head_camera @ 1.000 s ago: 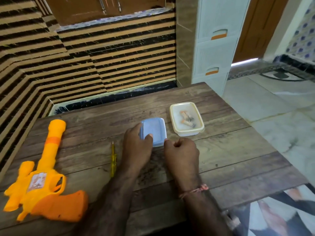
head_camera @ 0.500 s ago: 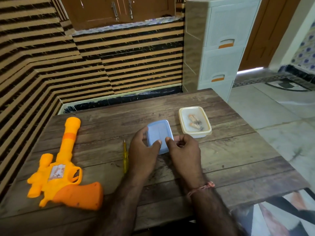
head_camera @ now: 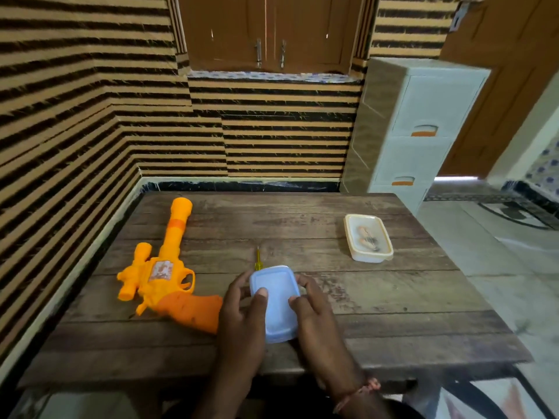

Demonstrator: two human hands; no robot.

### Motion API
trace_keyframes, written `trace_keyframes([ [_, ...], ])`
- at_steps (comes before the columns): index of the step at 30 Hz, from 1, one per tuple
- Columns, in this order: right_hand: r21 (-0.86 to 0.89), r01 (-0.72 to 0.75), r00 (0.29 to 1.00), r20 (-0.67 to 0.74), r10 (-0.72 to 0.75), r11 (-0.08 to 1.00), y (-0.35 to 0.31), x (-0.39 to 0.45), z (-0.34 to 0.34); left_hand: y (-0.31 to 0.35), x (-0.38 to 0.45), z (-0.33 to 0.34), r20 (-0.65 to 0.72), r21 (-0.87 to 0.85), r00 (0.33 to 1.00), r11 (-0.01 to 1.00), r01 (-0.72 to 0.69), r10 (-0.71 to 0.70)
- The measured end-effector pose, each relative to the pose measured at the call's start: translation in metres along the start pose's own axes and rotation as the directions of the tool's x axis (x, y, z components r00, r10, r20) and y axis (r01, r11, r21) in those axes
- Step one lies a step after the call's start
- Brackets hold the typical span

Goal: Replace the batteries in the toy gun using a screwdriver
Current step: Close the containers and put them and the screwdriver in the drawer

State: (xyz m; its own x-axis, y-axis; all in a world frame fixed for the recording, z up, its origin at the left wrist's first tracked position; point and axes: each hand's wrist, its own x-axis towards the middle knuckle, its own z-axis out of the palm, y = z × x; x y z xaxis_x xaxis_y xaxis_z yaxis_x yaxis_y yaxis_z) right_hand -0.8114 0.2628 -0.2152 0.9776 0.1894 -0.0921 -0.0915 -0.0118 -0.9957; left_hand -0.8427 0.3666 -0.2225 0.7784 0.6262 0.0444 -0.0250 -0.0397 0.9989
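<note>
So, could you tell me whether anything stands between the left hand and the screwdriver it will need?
The blue lid does. Both the left hand and the right hand hold it, and it covers the lower part of the yellow screwdriver, whose tip pokes out beyond its far edge. The toy gun lies unobstructed to the left.

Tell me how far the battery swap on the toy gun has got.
Barely started. Done: the open container sits uncovered, with small items inside that are too blurred to name. In hand: the left hand and right hand both hold the blue lid. Left: the screwdriver and toy gun lie untouched on the table.
</note>
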Motion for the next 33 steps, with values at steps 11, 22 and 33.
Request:
trace_keyframes([
  [11,0.027,0.035,0.997,0.069,-0.037,0.999,0.005,-0.011,-0.012,-0.001,-0.010,0.011,0.083,0.007,0.996,0.999,0.037,-0.037],
  [22,0.068,0.042,0.999,-0.028,-0.040,0.997,0.010,-0.008,-0.008,0.001,-0.011,0.015,0.090,0.031,0.996,0.999,-0.009,0.006],
  [33,0.058,0.087,0.988,-0.130,-0.078,0.995,0.011,-0.008,-0.004,-0.007,-0.010,0.016,0.075,-0.011,0.997,1.000,-0.028,0.029],
])
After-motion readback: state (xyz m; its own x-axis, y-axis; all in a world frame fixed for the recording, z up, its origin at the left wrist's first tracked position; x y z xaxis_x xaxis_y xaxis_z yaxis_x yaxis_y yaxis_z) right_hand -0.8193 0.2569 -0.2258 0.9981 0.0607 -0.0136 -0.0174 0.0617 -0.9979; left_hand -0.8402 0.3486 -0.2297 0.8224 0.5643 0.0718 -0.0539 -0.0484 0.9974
